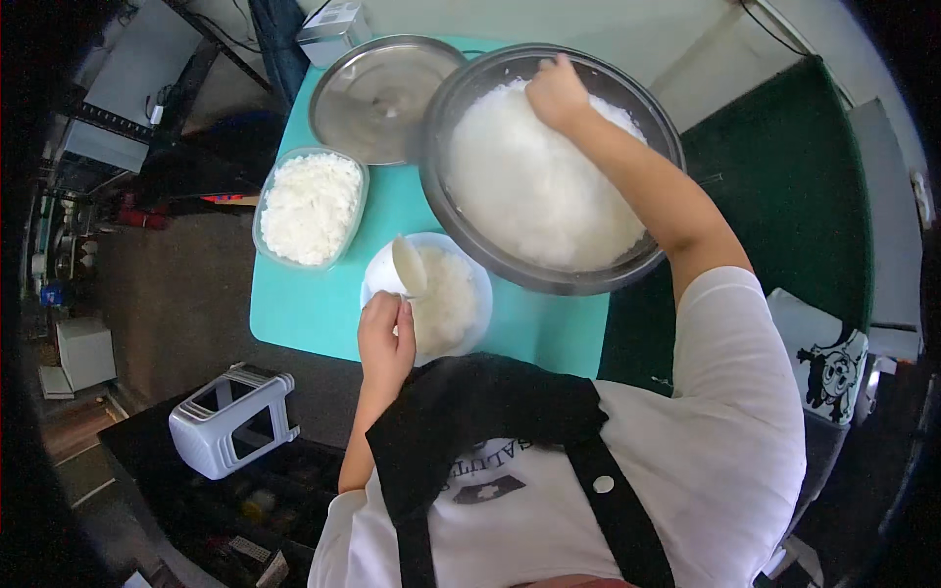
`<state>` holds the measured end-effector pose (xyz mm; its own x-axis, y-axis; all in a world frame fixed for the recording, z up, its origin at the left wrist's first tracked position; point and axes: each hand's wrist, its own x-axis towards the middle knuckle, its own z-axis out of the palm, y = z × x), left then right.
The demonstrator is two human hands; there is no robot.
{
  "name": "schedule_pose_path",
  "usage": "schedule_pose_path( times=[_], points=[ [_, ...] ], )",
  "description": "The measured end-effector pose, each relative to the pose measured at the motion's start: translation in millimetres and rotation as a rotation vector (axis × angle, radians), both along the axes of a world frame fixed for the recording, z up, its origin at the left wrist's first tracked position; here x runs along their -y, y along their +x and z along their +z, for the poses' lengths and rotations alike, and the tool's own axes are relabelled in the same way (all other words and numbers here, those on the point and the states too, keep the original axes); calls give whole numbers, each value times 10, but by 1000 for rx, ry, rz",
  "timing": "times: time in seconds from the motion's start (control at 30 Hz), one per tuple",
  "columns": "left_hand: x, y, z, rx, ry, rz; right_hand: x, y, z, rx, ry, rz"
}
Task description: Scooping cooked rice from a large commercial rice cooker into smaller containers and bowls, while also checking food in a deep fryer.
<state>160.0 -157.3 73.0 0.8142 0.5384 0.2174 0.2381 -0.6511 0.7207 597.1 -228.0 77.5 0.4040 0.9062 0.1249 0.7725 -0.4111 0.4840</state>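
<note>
My left hand (385, 334) grips the handle of a white cup-shaped scoop (409, 267), tilted over a white bowl (481, 294) that holds white, rice-like food (445, 301). At the upper right, a large round metal pan (434, 162) is filled with a white, fluffy mass (537, 184), probably cooked rice, partly hazed as if by steam. My right hand (556, 92) is over the far part of this pan with its fingers curled near the far rim; whether it holds anything is unclear. Left of the bowl, a clear plastic container (360, 213) is heaped with white grains (310, 209).
A round metal lid (386, 99) lies beside the pan on a turquoise tabletop (301, 309). Behind it stands a small box (334, 33). A grey-white plastic frame-like item (231, 422) sits on a dark surface at lower left. A dark green surface (779, 198) adjoins at right.
</note>
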Motion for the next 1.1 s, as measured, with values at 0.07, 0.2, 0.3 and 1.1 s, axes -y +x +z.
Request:
schedule_pose_path(
  times=[0.07,0.2,0.3,1.1],
  points=[
    [21,41,-7,-5,-8,-26,155,-255,57,4,-53,96],
    [29,144,-30,42,-17,-86,579,-694,136,-147,-107,252],
    [38,206,12,21,7,-103,884,-1110,209,-193,-113,368],
    [-155,1597,417,38,429,-433,1373,-560,107,-147,-125,151]
  ],
)
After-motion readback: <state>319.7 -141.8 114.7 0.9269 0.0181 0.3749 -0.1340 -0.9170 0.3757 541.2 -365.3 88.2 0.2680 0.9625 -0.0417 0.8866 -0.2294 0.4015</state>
